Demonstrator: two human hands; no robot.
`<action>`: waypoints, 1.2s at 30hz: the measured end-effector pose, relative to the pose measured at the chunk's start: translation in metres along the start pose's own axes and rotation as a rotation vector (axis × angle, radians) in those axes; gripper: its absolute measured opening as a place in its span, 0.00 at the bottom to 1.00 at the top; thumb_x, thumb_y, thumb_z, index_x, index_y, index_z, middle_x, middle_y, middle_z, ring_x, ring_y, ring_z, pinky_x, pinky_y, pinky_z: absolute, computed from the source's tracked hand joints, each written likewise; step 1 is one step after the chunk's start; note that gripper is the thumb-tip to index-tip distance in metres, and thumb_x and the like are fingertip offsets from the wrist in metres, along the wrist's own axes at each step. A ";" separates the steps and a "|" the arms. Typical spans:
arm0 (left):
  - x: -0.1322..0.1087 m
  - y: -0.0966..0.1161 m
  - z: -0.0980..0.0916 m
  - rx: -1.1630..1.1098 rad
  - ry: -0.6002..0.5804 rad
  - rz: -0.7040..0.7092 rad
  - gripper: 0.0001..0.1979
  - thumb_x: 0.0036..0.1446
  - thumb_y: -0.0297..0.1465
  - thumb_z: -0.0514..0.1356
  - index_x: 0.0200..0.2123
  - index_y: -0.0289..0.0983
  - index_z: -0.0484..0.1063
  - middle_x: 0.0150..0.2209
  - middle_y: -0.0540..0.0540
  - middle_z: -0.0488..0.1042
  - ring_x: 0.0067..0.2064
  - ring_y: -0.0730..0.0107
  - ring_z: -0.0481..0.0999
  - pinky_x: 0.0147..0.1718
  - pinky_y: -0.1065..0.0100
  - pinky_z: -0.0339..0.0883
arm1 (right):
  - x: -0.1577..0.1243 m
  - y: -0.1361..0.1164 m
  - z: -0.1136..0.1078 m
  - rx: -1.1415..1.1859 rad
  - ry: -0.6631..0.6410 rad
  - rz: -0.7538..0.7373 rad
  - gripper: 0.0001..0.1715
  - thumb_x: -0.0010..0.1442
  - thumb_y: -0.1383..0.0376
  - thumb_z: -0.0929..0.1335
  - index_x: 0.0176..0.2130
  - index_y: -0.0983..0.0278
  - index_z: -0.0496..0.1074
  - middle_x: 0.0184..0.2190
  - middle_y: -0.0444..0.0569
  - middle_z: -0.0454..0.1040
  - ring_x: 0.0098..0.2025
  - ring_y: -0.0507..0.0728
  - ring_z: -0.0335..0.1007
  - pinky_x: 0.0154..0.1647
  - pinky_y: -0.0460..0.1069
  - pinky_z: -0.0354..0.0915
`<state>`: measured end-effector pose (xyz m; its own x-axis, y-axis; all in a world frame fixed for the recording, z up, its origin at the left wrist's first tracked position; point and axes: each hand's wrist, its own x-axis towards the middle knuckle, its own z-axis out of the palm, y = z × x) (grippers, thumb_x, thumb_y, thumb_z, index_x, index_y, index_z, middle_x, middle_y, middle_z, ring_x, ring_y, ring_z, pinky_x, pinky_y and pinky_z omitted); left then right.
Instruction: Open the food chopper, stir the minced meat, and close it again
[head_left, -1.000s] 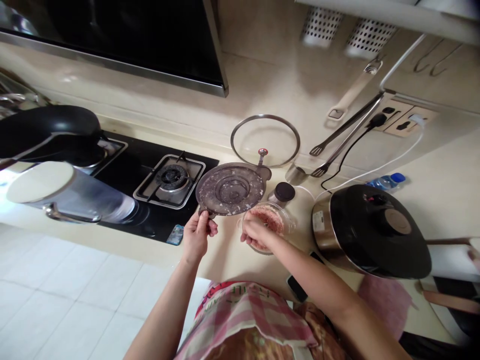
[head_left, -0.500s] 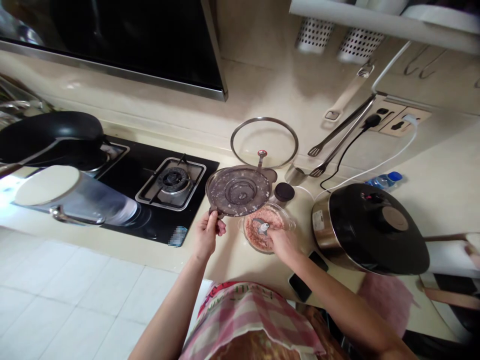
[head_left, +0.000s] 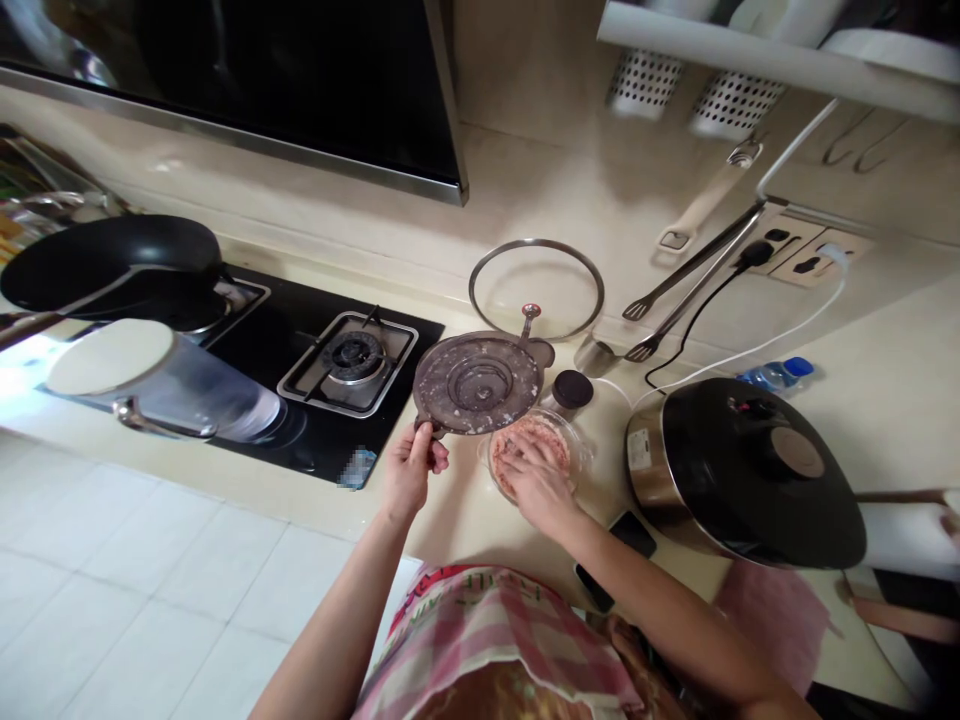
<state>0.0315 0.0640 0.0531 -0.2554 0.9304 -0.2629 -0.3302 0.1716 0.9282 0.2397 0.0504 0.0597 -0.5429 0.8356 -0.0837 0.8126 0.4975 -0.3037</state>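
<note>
My left hand [head_left: 411, 465] pinches the edge tab of a round grey lid [head_left: 480, 385], its face spotted with pale bits of food. The lid is held tilted, above and to the left of a clear bowl [head_left: 581, 455]. Pinkish minced meat [head_left: 551, 432] lies in the bowl. Over the bowl, my right hand [head_left: 538, 478] reaches in with fingers stretched out and spread on the mince. The middle of the bowl is covered by this hand, so the blade there is hidden.
A jar with a dark cap [head_left: 572, 389] stands behind the bowl, near a glass lid [head_left: 480, 290] leaning on the wall. On the right is a large cooker [head_left: 750, 470], with a phone [head_left: 594, 585] nearby. Left are a gas hob [head_left: 349, 360], a clear pitcher [head_left: 217, 385] and a wok [head_left: 112, 260].
My right hand has moved from beside the white blade hub to over it, its fingers now spread on the mince. The left hand still holds the lid. The view has shifted slightly.
</note>
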 end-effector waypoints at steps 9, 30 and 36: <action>-0.002 -0.009 0.009 0.005 -0.055 -0.043 0.21 0.50 0.50 0.63 0.27 0.37 0.66 0.15 0.53 0.70 0.14 0.78 0.65 0.13 0.76 0.55 | -0.022 0.044 -0.037 0.216 0.168 0.273 0.14 0.62 0.68 0.63 0.41 0.60 0.78 0.42 0.49 0.78 0.44 0.56 0.72 0.48 0.50 0.66; -0.027 -0.041 0.050 0.161 -0.204 0.037 0.18 0.58 0.47 0.58 0.33 0.38 0.68 0.20 0.52 0.72 0.21 0.75 0.71 0.22 0.73 0.65 | -0.020 0.007 -0.011 0.255 0.282 0.245 0.26 0.66 0.69 0.56 0.57 0.59 0.69 0.51 0.51 0.74 0.52 0.56 0.69 0.55 0.51 0.63; -0.029 -0.036 0.046 0.334 -0.214 0.140 0.14 0.62 0.43 0.54 0.38 0.38 0.68 0.23 0.53 0.72 0.23 0.75 0.71 0.25 0.73 0.68 | -0.020 0.004 -0.002 0.053 0.409 0.124 0.26 0.62 0.70 0.61 0.58 0.63 0.70 0.53 0.54 0.73 0.50 0.61 0.68 0.54 0.55 0.64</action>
<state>0.0931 0.0461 0.0390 -0.0710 0.9925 -0.1000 0.0163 0.1014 0.9947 0.2543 0.0358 0.0626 -0.3042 0.9171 0.2577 0.8485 0.3838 -0.3644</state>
